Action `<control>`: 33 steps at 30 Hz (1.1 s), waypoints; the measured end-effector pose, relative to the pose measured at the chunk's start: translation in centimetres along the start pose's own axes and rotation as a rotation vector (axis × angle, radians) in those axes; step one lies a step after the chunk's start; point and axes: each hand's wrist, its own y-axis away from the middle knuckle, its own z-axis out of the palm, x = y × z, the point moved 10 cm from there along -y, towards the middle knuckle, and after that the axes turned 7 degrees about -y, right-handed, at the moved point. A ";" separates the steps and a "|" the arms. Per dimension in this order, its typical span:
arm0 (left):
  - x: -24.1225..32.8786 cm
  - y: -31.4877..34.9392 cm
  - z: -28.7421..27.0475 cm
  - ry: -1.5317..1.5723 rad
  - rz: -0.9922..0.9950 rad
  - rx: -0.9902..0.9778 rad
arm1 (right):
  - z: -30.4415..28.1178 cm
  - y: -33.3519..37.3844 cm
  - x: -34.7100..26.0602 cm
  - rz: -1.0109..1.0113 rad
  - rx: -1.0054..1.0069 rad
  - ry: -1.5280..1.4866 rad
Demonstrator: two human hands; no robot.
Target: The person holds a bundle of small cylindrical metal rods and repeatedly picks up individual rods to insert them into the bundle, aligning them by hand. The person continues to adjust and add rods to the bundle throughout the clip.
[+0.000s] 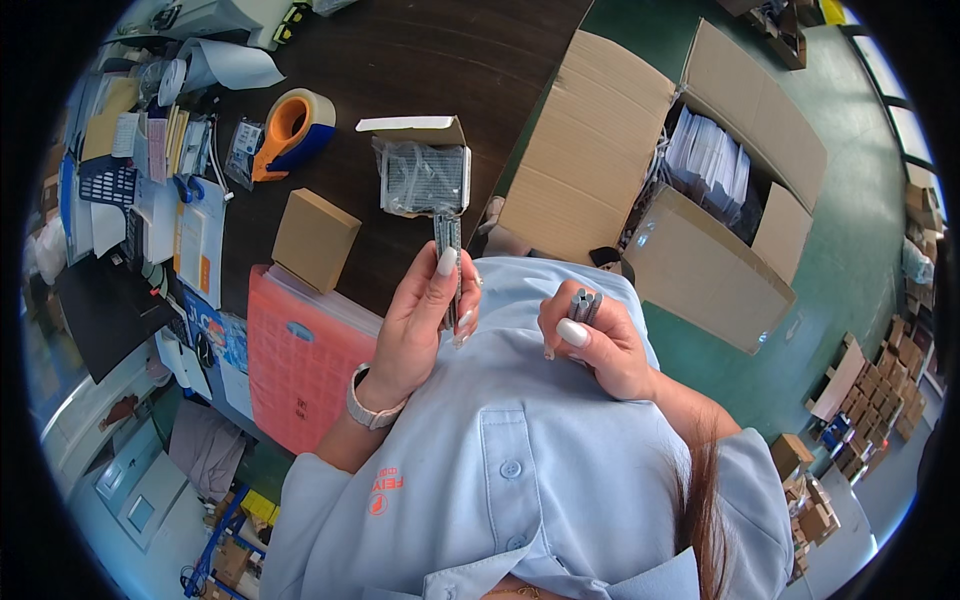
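Observation:
My left hand point(418, 312) pinches several thin grey metal pieces point(447, 238), long and narrow and standing up between thumb and fingers. Their upper ends reach the near edge of a small open white box point(468, 182). Inside that box lies a ridged grey block under clear plastic wrap point(415, 178), and its lid is folded back. Closed around a short bundle of grey metal rods point(585, 304), my right hand point(608, 345) is in front of my shirt, apart from the left. Only the rods' top ends show above the thumb.
A brown carton point(330, 235) rests on a red plastic folder point(300, 350) left of my left hand. Beyond stands an orange-and-blue tape dispenser point(292, 130) on the dark table point(400, 60). A large open cardboard box point(590, 140) holding white papers stands at the right.

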 end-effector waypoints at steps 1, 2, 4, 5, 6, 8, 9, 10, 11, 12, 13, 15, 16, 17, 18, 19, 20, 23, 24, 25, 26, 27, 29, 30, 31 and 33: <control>0.0 0.0 0.0 0.001 -0.001 0.001 | 0.0 0.0 0.0 -0.002 -0.001 -0.002; 0.0 0.0 0.0 0.002 -0.001 0.001 | 0.0 0.0 0.0 -0.005 -0.001 -0.004; 0.0 0.1 0.0 0.010 0.009 0.000 | 0.0 0.0 0.1 -0.007 0.006 -0.011; 0.1 0.1 0.0 0.015 0.014 0.001 | 0.1 -0.1 0.1 -0.006 0.013 -0.016; 0.1 0.1 0.0 0.021 0.013 0.006 | 0.1 -0.1 0.1 -0.006 0.020 -0.021; 0.2 0.1 0.1 0.034 0.010 0.012 | 0.0 -0.1 0.1 -0.013 0.019 -0.016; 0.2 0.1 0.1 0.024 0.004 0.021 | 0.0 -0.1 0.0 -0.016 0.019 -0.013; 0.1 0.1 0.1 0.013 -0.002 0.029 | 0.0 -0.1 0.0 -0.015 0.018 0.003; 0.0 0.1 0.0 0.003 -0.008 0.038 | 0.0 -0.1 0.0 -0.013 0.017 0.018; 0.0 0.1 0.0 0.004 -0.011 0.034 | 0.0 -0.1 -0.1 -0.012 0.016 0.034; -0.1 0.1 0.0 0.005 -0.014 0.031 | -0.1 -0.1 0.0 -0.001 0.023 0.013; -0.1 0.1 -0.1 0.006 -0.011 0.035 | -0.1 -0.1 0.1 0.020 0.036 -0.029; -0.1 0.1 -0.2 0.006 -0.006 0.042 | -0.1 -0.1 0.1 0.023 0.047 -0.025; 0.0 0.1 -0.2 0.006 0.000 0.049 | -0.2 -0.1 0.1 0.026 0.058 -0.020; 0.1 0.1 -0.1 -0.005 0.006 0.048 | -0.2 -0.1 0.2 0.029 0.069 -0.016; 0.2 0.1 0.0 -0.015 0.012 0.048 | -0.3 -0.1 0.2 0.032 0.075 -0.017; 0.3 0.1 0.0 -0.025 0.018 0.048 | -0.3 -0.2 0.3 0.035 0.082 -0.018; 0.2 0.2 0.5 -0.010 0.022 0.006 | -0.5 -0.3 0.7 0.066 0.112 -0.034; 0.1 0.2 0.5 -0.014 0.014 0.009 | -0.6 -0.3 0.9 0.079 0.123 -0.042; 0.0 0.3 0.6 -0.018 0.007 0.012 | -0.8 -0.3 1.1 0.089 0.147 -0.036; -0.1 0.3 0.7 -0.021 -0.001 0.015 | -1.0 -0.2 1.4 0.099 0.171 -0.030; -0.3 0.3 0.8 -0.003 -0.010 0.023 | -1.2 -0.2 1.5 0.109 0.195 -0.024; -0.5 0.3 0.8 -0.021 -0.016 0.023 | -1.4 -0.2 1.8 0.124 0.206 -0.041; -0.6 0.4 0.8 -0.030 -0.020 0.023 | -1.4 -0.2 1.9 0.132 0.212 -0.049; -0.6 0.4 0.8 -0.032 -0.024 0.027 | -1.5 -0.3 2.0 0.133 0.212 -0.056; -0.8 0.4 0.7 -0.034 -0.032 0.034 | -1.5 -0.3 2.2 0.136 0.214 -0.069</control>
